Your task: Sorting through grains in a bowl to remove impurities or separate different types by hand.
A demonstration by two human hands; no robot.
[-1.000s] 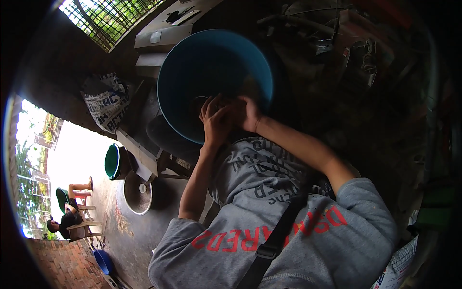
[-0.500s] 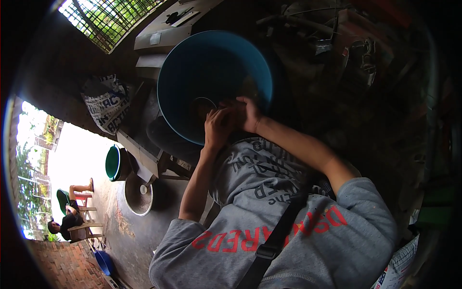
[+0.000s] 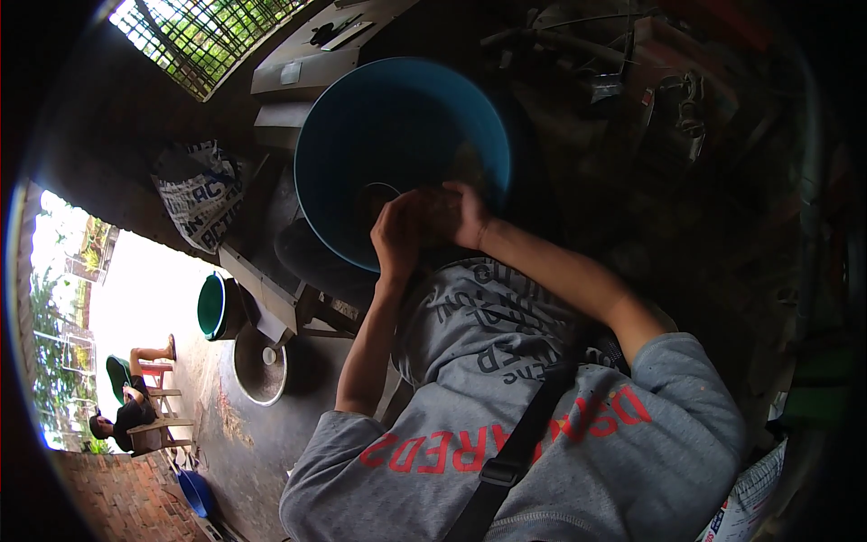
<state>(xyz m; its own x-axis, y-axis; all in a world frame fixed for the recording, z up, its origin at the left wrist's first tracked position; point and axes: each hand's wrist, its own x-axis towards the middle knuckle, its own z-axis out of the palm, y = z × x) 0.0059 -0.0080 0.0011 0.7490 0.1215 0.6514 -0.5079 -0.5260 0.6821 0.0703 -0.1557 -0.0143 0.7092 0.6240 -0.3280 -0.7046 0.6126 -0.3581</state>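
A large blue tub [image 3: 312, 149] stands in front of my body, its inside dark. My left hand [image 3: 397, 233] is over the tub's near side, fingers bent inward and closed toward the other hand. Against it is my right hand [image 3: 465, 219], its thumb raised and its fingers curled into shadow behind the left hand. Whatever lies between the two hands is hidden. Just beyond the left hand, inside the tub, shows the thin curved rim of a small round container [image 3: 384, 186]; its contents are too dark to make out.
Left of the tub are a printed sack [image 3: 200, 199], a green bucket [image 3: 212, 307] and a round metal basin [image 3: 259, 366]. A person [image 3: 135, 406] sits on a wooden chair farther left, near a blue basin [image 3: 194, 492]. Dark clutter with a metal clamp [image 3: 691, 108] fills the right.
My left hand has shifted slightly left and turned, covering more of the small round container's rim. The right hand stays nearly in place.
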